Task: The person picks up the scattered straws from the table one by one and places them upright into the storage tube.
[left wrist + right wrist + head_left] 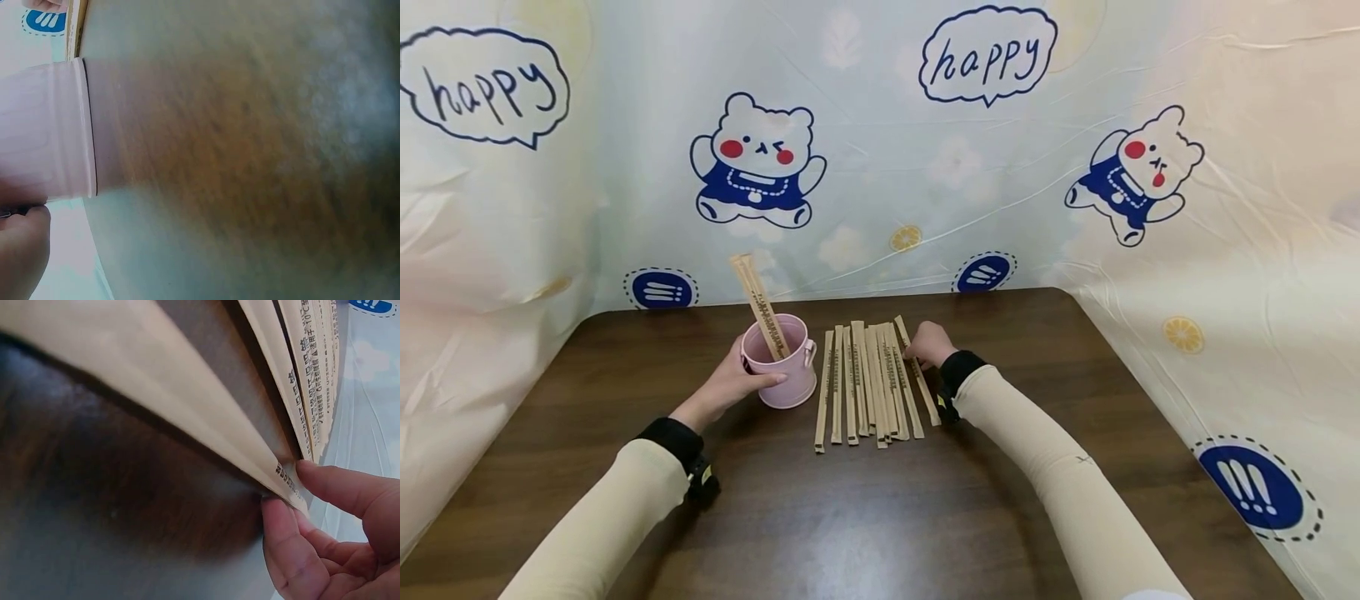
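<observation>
My left hand [736, 382] grips a small pink bucket [790, 390] round its side, thumb across the front. Inside the bucket, a few paper-wrapped straws [760, 300] lean toward the upper left. To its right lies a row of several straws in brown printed paper wrappers [857, 383], side by side on the table. My right hand [929, 345] is at the far end of the rightmost wrapped straw [923, 385]. In the right wrist view its thumb and fingers close about that straw's tip. The left wrist view shows the bucket's lower wall [44, 125] and part of the holding hand.
The dark wooden table [850, 525] runs back to a pale printed curtain [880, 167] with bears and speech bubbles. Black bands with small devices sit on both wrists, the left band [673, 442] near the bucket.
</observation>
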A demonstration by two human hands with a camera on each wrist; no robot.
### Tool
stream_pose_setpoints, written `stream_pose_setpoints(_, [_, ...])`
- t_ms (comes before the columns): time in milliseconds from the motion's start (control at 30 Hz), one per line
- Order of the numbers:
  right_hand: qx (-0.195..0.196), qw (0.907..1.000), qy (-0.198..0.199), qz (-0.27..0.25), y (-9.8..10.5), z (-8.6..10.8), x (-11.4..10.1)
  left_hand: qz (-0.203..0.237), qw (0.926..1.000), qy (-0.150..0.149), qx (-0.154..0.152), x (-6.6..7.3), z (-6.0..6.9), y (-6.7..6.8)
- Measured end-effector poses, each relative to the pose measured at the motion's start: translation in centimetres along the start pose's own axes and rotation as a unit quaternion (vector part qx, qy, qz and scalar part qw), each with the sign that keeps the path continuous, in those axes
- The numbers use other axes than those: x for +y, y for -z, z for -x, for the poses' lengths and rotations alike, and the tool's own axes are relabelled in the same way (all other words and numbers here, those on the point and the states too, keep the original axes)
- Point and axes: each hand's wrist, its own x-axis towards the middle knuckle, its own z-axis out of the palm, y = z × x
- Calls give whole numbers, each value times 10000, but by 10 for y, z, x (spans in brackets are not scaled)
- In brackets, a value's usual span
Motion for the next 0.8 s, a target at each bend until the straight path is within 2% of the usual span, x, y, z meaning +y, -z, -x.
stream_pose_setpoints(200, [-139, 9993, -344, -59, -2, -16, 2, 26, 10000, -1, -37, -1, -1, -1])
stream_pose_setpoints(333, [-259, 9988, -402, -130, -4, -25, 5, -1, 10000, 51, -21, -1, 0, -2])
stream_pose_setpoints(500, [-249, 9971, -624, -371, 1, -17, 1, -22, 10000, 62, -14, 1, 0, -1])
stream_pose_setpoints(700, [-225, 9968, -541, -542, 10, -6, -4, 17, 10000, 29, -28, 1, 0, 0])
stream_pose_setpoints(800, [-91, 9972, -483, -561, 16, -5, -6, 31, 10000, -4, -58, 1, -1, 0])
